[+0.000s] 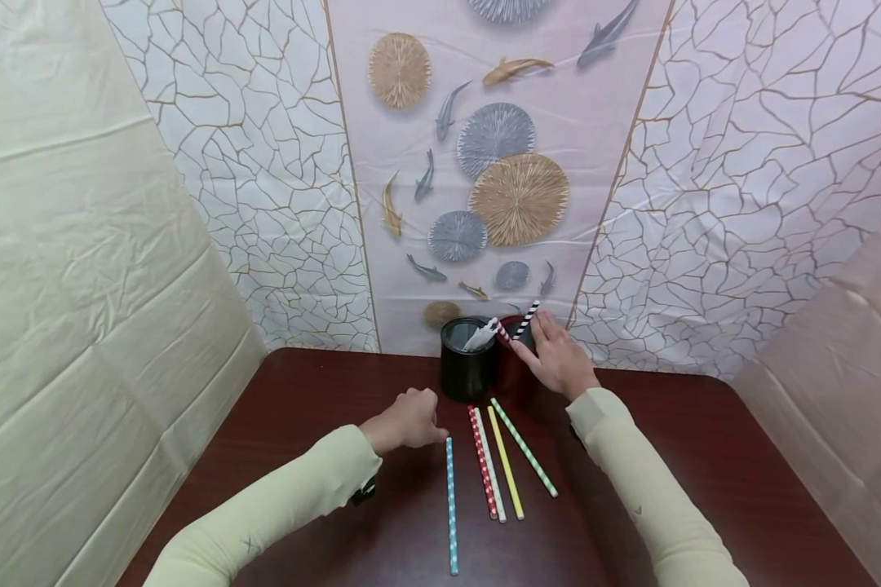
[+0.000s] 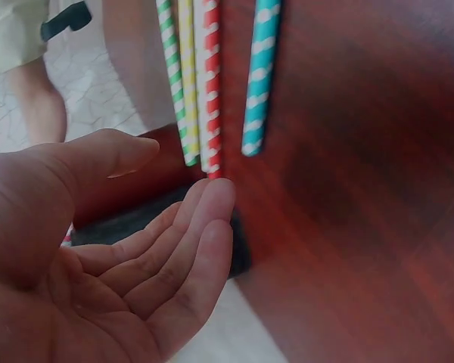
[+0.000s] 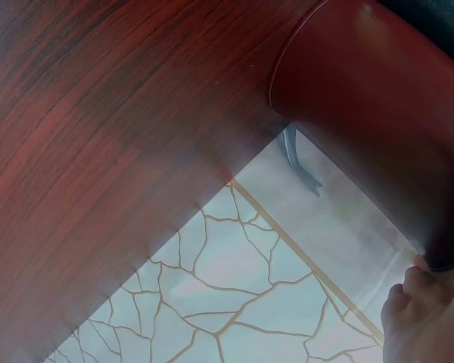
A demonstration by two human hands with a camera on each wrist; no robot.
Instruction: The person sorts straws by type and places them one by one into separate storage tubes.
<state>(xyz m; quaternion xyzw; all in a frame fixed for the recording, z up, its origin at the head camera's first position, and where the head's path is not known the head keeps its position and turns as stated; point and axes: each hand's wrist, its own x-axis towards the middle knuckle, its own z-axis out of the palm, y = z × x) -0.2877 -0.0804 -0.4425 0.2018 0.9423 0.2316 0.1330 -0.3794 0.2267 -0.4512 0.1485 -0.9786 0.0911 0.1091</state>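
Note:
My left hand (image 1: 409, 418) hovers over the table by the far end of a blue paper straw with white dots (image 1: 451, 505). In the left wrist view its thumb and fingers stand apart with nothing between them. My right hand (image 1: 558, 357) holds a dark red cup (image 3: 378, 113) at its upper right side, with thumb and fingers around the rim. A black-and-white striped straw (image 1: 526, 320) and a red-and-white striped straw (image 1: 502, 331) stick out of that cup. Beside it stands a black cup (image 1: 464, 371) with white plastic pieces (image 1: 482, 335) in it, their kind unclear.
Right of the blue straw lie a red dotted straw (image 1: 482, 461), a pale straw (image 1: 490, 466), a yellow straw (image 1: 505, 463) and a green-and-white straw (image 1: 524, 448). Both cups stand at the back edge of the dark wooden table (image 1: 323, 379), before a patterned cloth wall (image 1: 264, 163).

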